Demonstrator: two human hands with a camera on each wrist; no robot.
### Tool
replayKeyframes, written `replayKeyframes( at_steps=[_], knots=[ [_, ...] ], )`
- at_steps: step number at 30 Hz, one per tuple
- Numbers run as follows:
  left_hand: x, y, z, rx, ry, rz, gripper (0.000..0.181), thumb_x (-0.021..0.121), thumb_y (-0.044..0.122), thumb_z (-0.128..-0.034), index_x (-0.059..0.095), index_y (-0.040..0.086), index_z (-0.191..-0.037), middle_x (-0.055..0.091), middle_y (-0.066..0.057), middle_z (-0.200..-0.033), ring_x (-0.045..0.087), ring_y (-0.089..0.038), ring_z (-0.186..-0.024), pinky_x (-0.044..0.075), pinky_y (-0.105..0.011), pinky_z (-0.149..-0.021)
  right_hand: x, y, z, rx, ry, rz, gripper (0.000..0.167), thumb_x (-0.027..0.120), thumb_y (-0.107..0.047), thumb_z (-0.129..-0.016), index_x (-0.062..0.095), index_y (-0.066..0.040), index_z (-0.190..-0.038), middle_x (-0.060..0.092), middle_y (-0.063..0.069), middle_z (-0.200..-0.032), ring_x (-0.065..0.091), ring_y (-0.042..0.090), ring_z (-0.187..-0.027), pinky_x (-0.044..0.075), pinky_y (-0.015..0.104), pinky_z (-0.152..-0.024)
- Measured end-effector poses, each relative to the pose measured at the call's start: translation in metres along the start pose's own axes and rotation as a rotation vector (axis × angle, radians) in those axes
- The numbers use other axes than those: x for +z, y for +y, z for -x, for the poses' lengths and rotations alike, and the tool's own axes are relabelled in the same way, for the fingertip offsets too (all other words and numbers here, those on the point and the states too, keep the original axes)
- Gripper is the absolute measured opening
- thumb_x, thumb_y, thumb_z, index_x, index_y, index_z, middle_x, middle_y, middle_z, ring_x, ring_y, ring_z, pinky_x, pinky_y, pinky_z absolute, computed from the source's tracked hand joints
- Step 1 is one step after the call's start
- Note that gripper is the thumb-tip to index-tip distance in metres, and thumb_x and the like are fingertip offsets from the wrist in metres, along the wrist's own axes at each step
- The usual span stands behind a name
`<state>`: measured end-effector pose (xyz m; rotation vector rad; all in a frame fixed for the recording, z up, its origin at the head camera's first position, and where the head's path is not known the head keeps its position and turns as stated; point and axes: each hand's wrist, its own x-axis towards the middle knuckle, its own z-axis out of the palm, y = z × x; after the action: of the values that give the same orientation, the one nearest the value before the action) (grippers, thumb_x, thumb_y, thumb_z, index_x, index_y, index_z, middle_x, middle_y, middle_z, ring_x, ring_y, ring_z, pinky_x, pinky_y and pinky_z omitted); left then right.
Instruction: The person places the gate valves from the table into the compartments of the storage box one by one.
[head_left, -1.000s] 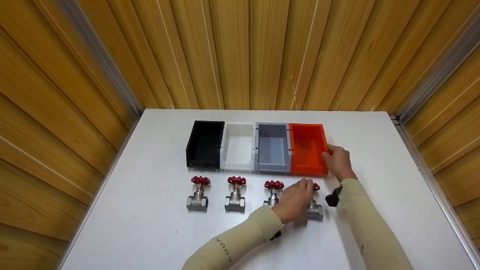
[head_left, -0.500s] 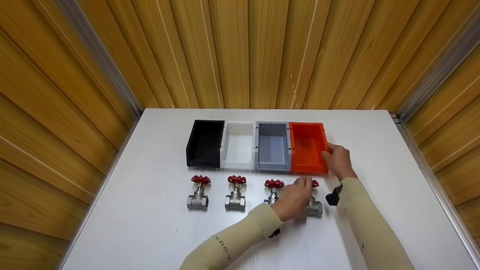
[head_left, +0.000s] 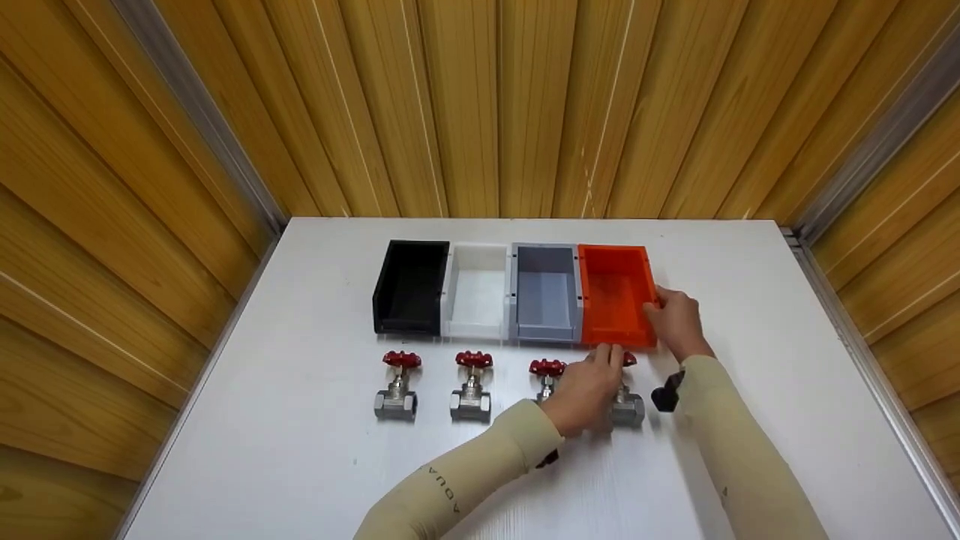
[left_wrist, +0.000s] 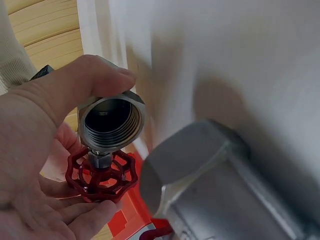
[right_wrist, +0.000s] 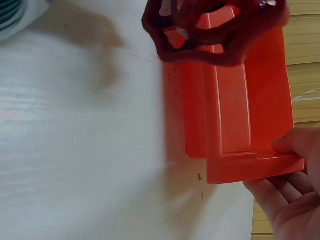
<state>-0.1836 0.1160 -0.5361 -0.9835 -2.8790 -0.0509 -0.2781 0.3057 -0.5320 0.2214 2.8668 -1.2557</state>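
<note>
My left hand (head_left: 585, 390) holds the rightmost gate valve (head_left: 628, 410), which has a red handwheel and a grey metal body. In the left wrist view the thumb lies on the body above its threaded opening, with fingers around the handwheel (left_wrist: 100, 175). My right hand (head_left: 677, 326) pinches the right wall of the orange bin (head_left: 615, 296), thumb inside and fingers outside. Another gate valve (head_left: 547, 367) stands just left of my left hand, partly hidden by it. Two more gate valves, a middle one (head_left: 470, 405) and a left one (head_left: 395, 405), stand further left.
Left of the orange bin, side by side, are a grey bin (head_left: 546, 300), a white bin (head_left: 480, 292) and a black bin (head_left: 412, 292). All stand on a white table (head_left: 270, 420). Wood-patterned panels (head_left: 465, 112) enclose its back and sides.
My left hand and the rightmost gate valve have shifted slightly forward, toward the orange bin. My right hand keeps its hold on the bin's wall.
</note>
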Motion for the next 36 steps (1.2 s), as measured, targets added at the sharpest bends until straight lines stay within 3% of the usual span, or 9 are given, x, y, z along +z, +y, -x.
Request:
replayKeyframes(
  at_steps=[6,14,21,29,36],
  knots=[
    [-0.006,-0.004,-0.003,0.004,0.005,0.0,0.091,0.089,0.042,-0.0562,0.04,0.01,-0.126,0.048,0.0,-0.107,0.051,-0.008,-0.078,0.048,-0.018,-0.049,-0.001,0.0,0.0,0.025,-0.024,-0.005,0.05,0.049,-0.013,-0.099,0.037,0.001,-0.145,0.054,0.028,-0.135,0.058,0.036,-0.115,0.049,0.049,-0.098],
    [-0.011,-0.01,-0.011,0.009,0.024,0.003,0.092,0.09,0.043,-0.0551,0.039,0.009,-0.124,0.049,-0.002,-0.111,0.053,-0.011,-0.088,0.053,-0.02,-0.056,0.0,0.0,-0.001,0.005,-0.016,0.022,0.048,0.049,-0.013,-0.098,0.041,0.002,-0.143,0.055,0.029,-0.133,0.058,0.037,-0.115,0.048,0.05,-0.099],
    [-0.009,-0.014,-0.017,0.011,0.068,-0.059,0.093,0.086,0.047,-0.0566,0.039,0.008,-0.127,0.05,-0.002,-0.113,0.055,-0.01,-0.089,0.056,-0.021,-0.06,0.001,0.001,0.0,-0.008,-0.015,0.01,0.046,0.05,-0.012,-0.098,0.045,0.002,-0.141,0.059,0.027,-0.129,0.06,0.037,-0.113,0.05,0.049,-0.096],
    [-0.013,-0.018,-0.022,0.024,0.069,-0.037,0.096,0.088,0.045,-0.0564,0.037,0.006,-0.129,0.049,-0.004,-0.113,0.055,-0.012,-0.09,0.057,-0.023,-0.061,0.0,0.0,0.0,-0.003,-0.014,0.011,0.046,0.049,-0.012,-0.098,0.045,0.001,-0.142,0.059,0.026,-0.129,0.058,0.033,-0.11,0.05,0.047,-0.094],
    [-0.016,-0.023,-0.027,0.026,0.099,-0.013,0.098,0.088,0.039,-0.0584,0.037,0.006,-0.134,0.049,-0.005,-0.118,0.056,-0.013,-0.095,0.057,-0.023,-0.063,0.001,0.0,-0.001,0.029,-0.027,0.003,0.047,0.048,-0.012,-0.098,0.043,0.0,-0.143,0.056,0.025,-0.134,0.056,0.034,-0.117,0.047,0.05,-0.101]
  ],
)
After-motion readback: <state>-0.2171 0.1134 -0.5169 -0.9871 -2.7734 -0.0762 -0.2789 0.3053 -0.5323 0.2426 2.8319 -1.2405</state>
